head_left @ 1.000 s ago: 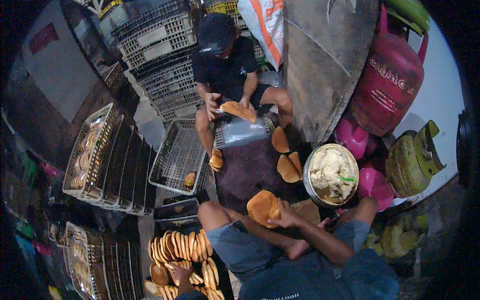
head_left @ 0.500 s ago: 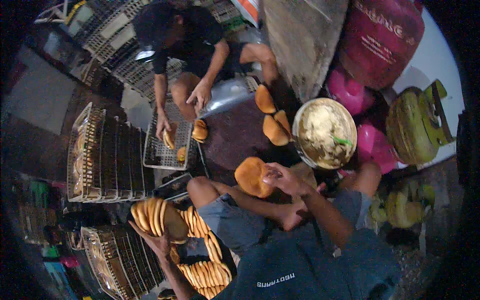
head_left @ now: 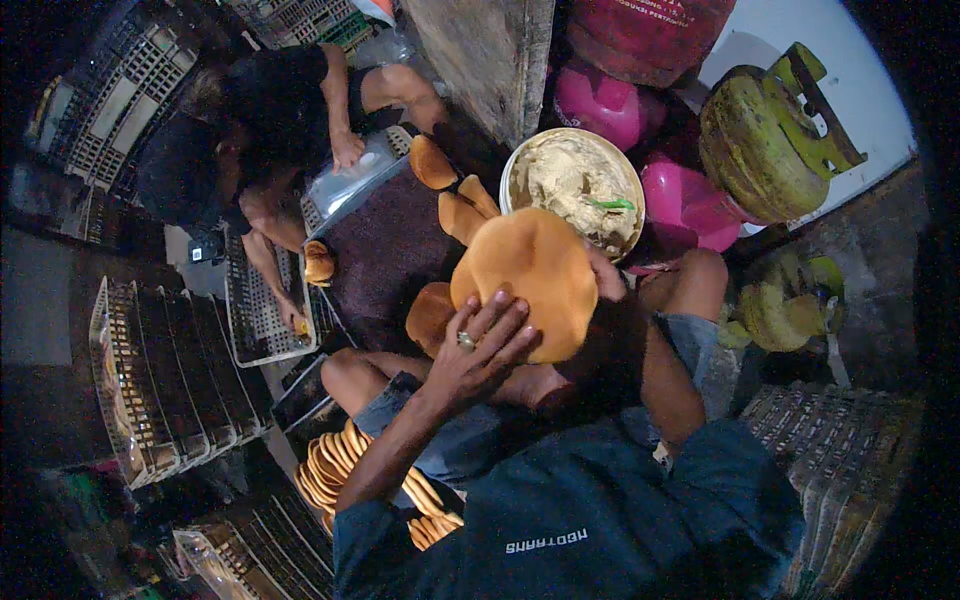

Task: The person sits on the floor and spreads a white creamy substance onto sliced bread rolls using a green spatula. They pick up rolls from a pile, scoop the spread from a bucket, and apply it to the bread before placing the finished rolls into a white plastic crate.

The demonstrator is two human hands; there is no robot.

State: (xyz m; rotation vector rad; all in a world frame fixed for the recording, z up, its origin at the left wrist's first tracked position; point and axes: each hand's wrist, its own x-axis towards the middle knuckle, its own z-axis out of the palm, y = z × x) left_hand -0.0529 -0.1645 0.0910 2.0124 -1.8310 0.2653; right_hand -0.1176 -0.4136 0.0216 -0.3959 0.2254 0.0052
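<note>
My left hand (head_left: 477, 352), a ring on one finger, presses its fingers on the face of a broad golden bread (head_left: 535, 270). My right hand (head_left: 606, 274) grips that bread at its right edge, partly hidden behind it. Another bread (head_left: 430, 315) shows just behind and left of it. Beyond lies a dark brown-purple board (head_left: 375, 230) with more bread pieces (head_left: 455, 215) along its right side. A tub of pale cream (head_left: 560, 165) with a green spatula (head_left: 608, 205) stands beside them. Below my left arm is a pile of sliced or flat breads (head_left: 330, 462).
A co-worker (head_left: 260, 120) sits opposite, one hand at plastic bags (head_left: 335, 185), the other in a crate (head_left: 245, 315). Stacked crates (head_left: 175, 380) stand left and lower right. Gas cylinders (head_left: 755, 145) and a grey board (head_left: 480, 60) are at the right and back.
My left hand has risen from the bread pile onto the bread with my right hand. The co-worker has bent lower, reaching into the crate. The view has shifted.
</note>
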